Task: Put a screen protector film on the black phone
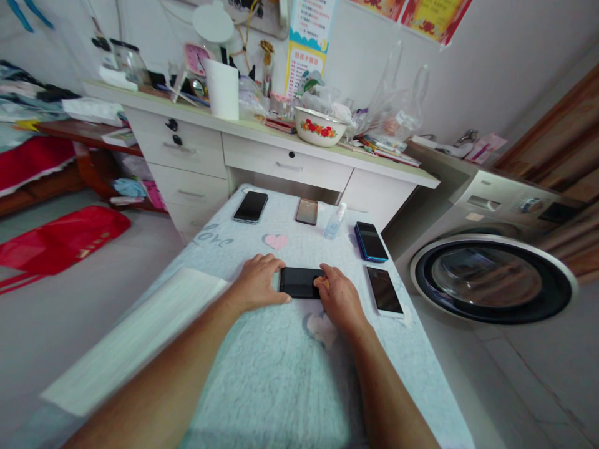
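Observation:
A black smartphone [299, 284] lies sideways, screen up, on the cloth-covered table. My left hand [261, 284] grips its left end, with the thumb at the near edge and the fingers at the far edge. Over the phone's right end, my right hand [337, 293] is closed, fingers bent down onto the screen. A small tan patch shows at those fingertips; whether it is a fingertip or a scrap of cloth I cannot tell. To the right of that hand lies a white-framed phone [384, 290]. Beyond it is a dark phone with a blue edge [371, 241].
Farther back are another black phone [251, 207], a phone case [307, 211] and a clear spray bottle [335, 221]. A pale strip [140, 337] runs along the table's left side. Behind stands a white desk [187, 149] with a flowered bowl [321, 127]; a washing machine [491, 274] is at right.

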Demonstrator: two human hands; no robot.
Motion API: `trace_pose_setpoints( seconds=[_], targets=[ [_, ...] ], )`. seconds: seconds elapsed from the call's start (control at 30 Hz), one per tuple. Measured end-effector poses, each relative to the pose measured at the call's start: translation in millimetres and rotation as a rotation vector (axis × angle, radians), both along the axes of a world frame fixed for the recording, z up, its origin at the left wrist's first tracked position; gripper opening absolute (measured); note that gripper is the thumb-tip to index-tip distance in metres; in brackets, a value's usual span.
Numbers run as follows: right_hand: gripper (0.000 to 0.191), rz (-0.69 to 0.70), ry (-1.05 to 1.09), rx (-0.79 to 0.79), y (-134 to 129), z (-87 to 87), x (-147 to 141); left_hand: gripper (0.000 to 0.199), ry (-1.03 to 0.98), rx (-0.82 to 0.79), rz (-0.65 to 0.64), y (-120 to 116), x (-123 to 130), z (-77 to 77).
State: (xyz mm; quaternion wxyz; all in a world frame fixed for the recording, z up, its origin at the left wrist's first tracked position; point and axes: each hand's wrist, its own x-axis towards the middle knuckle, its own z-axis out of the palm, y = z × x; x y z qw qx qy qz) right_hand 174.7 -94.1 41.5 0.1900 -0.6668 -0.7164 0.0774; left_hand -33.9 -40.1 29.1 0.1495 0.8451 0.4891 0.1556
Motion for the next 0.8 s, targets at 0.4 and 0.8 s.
trace_pose_setpoints(
  seconds=[0.4,0.8],
  targets=[
    [0.020,-0.085,-0.106,-0.045,-3.6,2.9,-3.3,0.056,0.012,-0.006,-0.002,-0.5,0.1,1.1],
    [0.014,-0.039,-0.076,-0.018,-2.3,3.9,-2.8,0.057,0.005,0.006,-0.004,-0.5,0.0,0.2]
  ],
)
